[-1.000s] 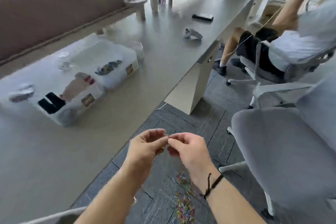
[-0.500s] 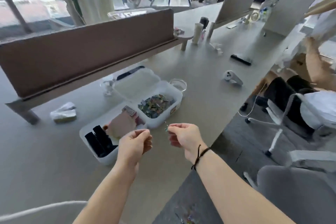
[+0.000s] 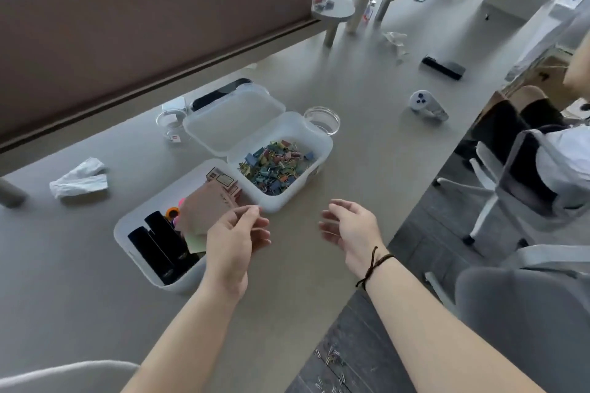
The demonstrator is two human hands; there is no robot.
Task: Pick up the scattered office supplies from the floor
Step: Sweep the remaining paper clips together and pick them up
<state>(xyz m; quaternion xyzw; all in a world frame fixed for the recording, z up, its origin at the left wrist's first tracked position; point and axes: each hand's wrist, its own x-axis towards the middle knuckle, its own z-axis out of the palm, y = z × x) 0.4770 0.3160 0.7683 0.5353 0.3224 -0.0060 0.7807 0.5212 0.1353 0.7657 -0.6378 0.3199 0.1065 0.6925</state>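
a long grey desk (image 3: 367,112) fills most of the frame, running from the lower left to the upper right, with a brown divider panel (image 3: 143,19) across the upper left. at the centre sits an open translucent box (image 3: 322,150) filled with coloured binder clips (image 3: 274,166), its lid (image 3: 233,118) tipped back behind it. just to its lower left, a second translucent tray (image 3: 127,226) holds black cylinders (image 3: 162,246), a pinkish card and small coloured bits. a crumpled tissue (image 3: 79,177) lies at the left, a glass dish (image 3: 321,120) just beside the box's far corner, and a white controller (image 3: 426,105) and a black bar (image 3: 442,67) toward the upper right. the left hand (image 3: 234,239) hovers over the tray's near edge, fingers loosely curled, thumb and forefinger close together; whether they pinch anything cannot be told. the right hand (image 3: 349,230), a dark cord at its wrist, hangs over bare desk with fingers relaxed and apart, holding nothing. scattered paper clips (image 3: 332,364) lie on the dark floor (image 3: 412,233) at the bottom centre. grey office chairs (image 3: 523,322) stand at the right, where a seated person is partly visible.
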